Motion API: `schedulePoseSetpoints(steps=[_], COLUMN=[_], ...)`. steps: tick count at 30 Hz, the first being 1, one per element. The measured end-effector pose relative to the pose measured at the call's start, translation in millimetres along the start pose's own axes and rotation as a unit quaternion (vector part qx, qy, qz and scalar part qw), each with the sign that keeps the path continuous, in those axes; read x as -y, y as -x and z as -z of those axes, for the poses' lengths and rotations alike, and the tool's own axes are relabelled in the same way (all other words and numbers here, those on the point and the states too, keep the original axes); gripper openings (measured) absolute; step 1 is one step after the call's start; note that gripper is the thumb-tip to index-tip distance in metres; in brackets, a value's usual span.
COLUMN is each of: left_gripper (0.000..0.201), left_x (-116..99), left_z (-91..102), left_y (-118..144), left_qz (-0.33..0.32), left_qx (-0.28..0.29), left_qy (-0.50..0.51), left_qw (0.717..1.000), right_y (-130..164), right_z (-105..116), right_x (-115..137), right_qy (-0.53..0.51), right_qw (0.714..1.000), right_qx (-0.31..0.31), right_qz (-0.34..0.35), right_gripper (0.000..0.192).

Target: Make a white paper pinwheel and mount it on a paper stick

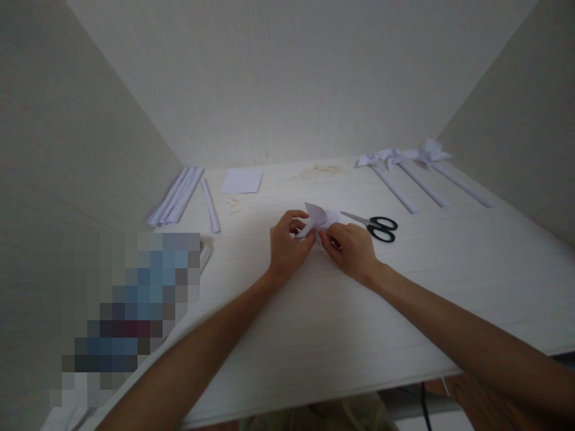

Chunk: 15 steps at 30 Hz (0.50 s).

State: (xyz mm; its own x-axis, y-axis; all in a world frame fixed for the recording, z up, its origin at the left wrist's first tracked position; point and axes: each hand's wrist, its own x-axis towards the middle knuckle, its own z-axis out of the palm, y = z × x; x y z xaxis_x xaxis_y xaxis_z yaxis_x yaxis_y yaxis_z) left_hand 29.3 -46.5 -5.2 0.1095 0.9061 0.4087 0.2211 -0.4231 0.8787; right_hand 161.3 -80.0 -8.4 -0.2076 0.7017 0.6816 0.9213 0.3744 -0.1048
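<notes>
Both hands meet over the middle of the white table on a small folded white paper piece with pointed flaps. My left hand pinches its left side between thumb and fingers. My right hand grips its lower right part. The paper sits just above the tabletop. Black-handled scissors lie shut right beside my right hand.
Three finished paper pinwheels on rolled paper sticks lie at the back right. Several rolled paper sticks lie at the back left, next to a square white sheet. Walls enclose the table on three sides. A blurred patch covers the lower left.
</notes>
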Motion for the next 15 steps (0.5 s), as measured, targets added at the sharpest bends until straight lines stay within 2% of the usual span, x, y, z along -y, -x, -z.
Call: schedulePoseSetpoints(steps=[11, 15], left_gripper=[0.025, 0.026], left_x=[1.3, 1.1], left_z=[-0.4, 0.3], left_y=[-0.3, -0.5], left_qz=[0.003, 0.012], left_qx=[0.005, -0.002], left_qy=[0.003, 0.01], left_qw=[1.0, 1.0], right_y=[-0.1, 0.8], right_z=[1.9, 1.0], right_x=[0.0, -2.0], right_qy=[-0.033, -0.057], right_qw=[0.999, 0.998], right_qx=[-0.007, 0.011], right_qz=[0.012, 0.009], right_gripper=[0.026, 0.025])
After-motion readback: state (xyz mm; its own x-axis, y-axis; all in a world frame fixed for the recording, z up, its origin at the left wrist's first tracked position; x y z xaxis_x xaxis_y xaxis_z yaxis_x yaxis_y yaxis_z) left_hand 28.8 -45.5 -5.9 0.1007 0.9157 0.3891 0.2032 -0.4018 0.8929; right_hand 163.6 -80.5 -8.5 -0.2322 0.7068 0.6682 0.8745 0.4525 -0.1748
